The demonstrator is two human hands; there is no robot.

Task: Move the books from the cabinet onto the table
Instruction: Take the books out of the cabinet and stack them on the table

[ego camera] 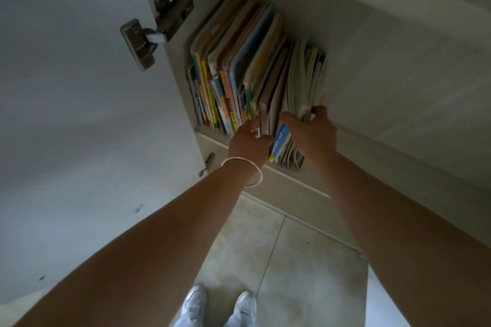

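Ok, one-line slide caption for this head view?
Both hands, left hand and right hand, grip books standing in the open cabinet.

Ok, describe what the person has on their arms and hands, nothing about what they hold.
Both forearms are bare, with no sleeves in view. The left hand has a thin, plain silver bangle sitting loose around the wrist. The right hand shows no bracelet, watch or glove, and its wrist is bare. No rings can be made out on either hand in this dim view.
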